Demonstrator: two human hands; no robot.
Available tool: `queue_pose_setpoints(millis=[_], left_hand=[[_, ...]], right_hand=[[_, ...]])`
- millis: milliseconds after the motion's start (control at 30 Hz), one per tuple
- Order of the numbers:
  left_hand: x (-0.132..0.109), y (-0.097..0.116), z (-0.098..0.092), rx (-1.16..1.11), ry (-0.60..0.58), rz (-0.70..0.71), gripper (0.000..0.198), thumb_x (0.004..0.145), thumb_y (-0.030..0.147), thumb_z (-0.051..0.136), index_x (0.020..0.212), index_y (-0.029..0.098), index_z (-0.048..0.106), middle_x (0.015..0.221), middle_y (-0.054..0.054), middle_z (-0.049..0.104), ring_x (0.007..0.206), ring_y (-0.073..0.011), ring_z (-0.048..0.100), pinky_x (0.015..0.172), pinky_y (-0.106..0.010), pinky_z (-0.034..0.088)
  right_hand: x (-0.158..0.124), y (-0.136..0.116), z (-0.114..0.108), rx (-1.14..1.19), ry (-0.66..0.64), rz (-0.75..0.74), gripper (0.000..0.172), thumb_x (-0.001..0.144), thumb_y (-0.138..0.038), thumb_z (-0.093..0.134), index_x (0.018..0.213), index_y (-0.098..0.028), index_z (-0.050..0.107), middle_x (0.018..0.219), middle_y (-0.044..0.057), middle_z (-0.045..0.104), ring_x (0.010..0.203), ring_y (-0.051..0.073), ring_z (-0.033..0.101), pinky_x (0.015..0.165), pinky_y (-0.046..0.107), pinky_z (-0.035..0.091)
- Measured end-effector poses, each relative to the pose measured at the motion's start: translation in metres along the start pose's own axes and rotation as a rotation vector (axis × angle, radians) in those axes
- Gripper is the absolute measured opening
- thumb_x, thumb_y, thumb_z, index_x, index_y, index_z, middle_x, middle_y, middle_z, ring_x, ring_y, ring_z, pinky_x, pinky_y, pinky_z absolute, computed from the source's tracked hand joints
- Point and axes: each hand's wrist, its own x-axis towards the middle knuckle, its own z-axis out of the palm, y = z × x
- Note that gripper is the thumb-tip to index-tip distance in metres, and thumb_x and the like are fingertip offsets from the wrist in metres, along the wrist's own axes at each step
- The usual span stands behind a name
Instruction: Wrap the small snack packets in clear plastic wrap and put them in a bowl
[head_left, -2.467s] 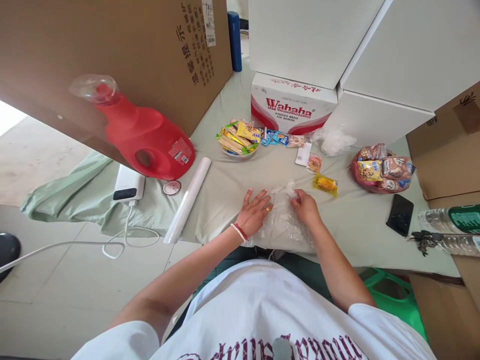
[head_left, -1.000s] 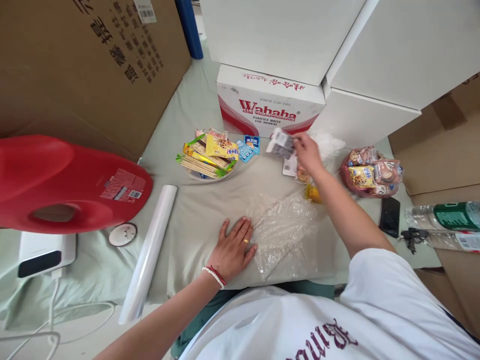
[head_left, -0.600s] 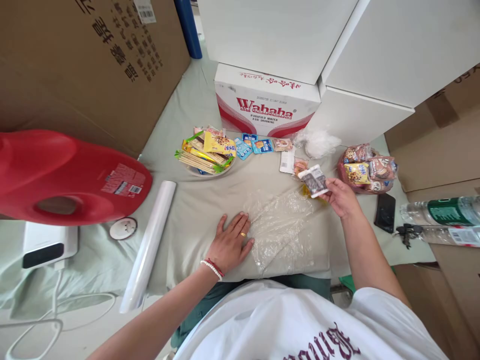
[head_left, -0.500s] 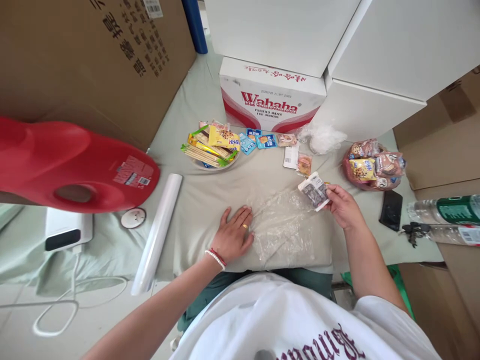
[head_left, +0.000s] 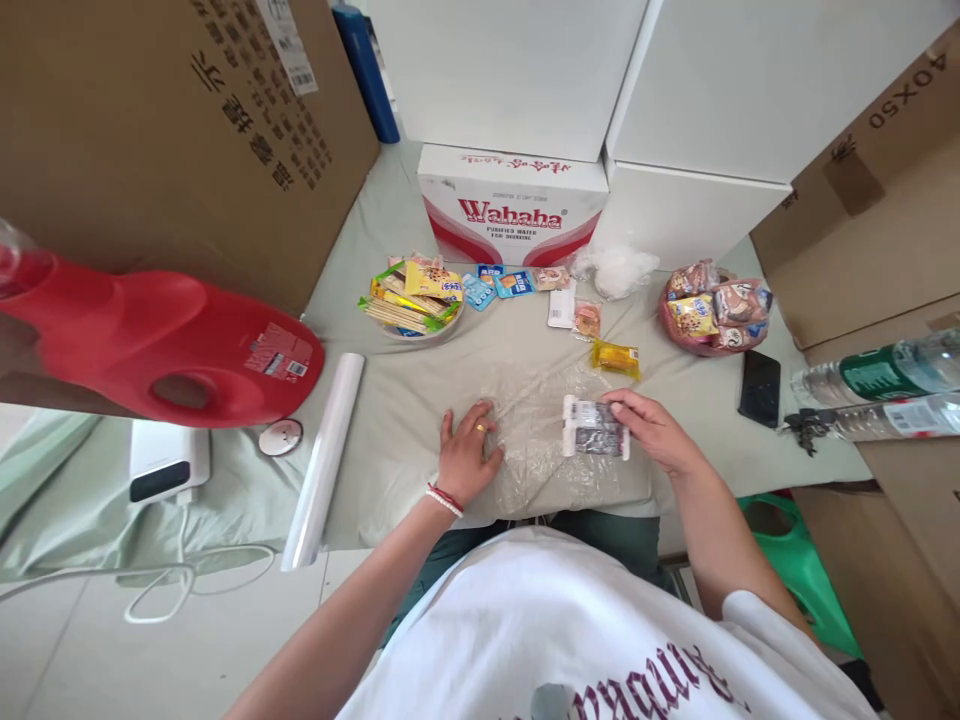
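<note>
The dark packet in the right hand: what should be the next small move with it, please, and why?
Probably lower the dark packet onto the clear film: the right hand holds it over the film, which lies spread out, and the left hand rests at the film's left edge.

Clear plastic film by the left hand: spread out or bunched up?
Spread out, though wrinkled: the clear film lies in a broad, thin layer on the cloth beside the left hand.
</note>
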Motion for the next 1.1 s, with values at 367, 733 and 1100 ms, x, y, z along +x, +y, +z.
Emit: queue_pose_setpoints(millis=[367,733,1100], left_hand=[[-0.020,-0.031,-0.009,-0.039,0.120,0.078,0.027,0.098,0.024,0.046,0.114,0.024,0.068,0.147,-0.011,0.062,0.143,-0.0255,0.053,0.118,-0.052,0.047],[-0.016,-0.001,-0.010,0.209,0.085,0.185,0.057,0.091,0.004,0.045,0.135,0.033,0.065,0.157,-0.006,0.055,0.156,-0.0299,0.037,0.131,-0.066,0.012],[-0.029,-0.034,-0.018,0.063,-0.027,0.065,0.058,0.093,0.014,0.037,0.149,0.024,0.051,0.150,-0.009,0.062,0.141,-0.0240,0.058,0.129,-0.056,0.022]], right_hand=[[0.011,0.036,0.044,-0.694,-0.110,-0.228,0.050,0.097,-0.036,0.065,0.146,-0.028,0.059,0.138,0.011,0.056,0.118,0.025,0.064,0.102,0.040,0.054],[-0.017,0.059,0.054,-0.751,-0.108,-0.231,0.055,0.098,-0.025,0.059,0.153,-0.030,0.054,0.153,0.014,0.049,0.135,0.030,0.056,0.109,0.050,0.053],[-0.018,0.049,0.046,-0.601,-0.091,-0.237,0.035,0.103,-0.026,0.051,0.133,-0.022,0.069,0.137,0.012,0.062,0.105,0.021,0.069,0.095,0.038,0.057]])
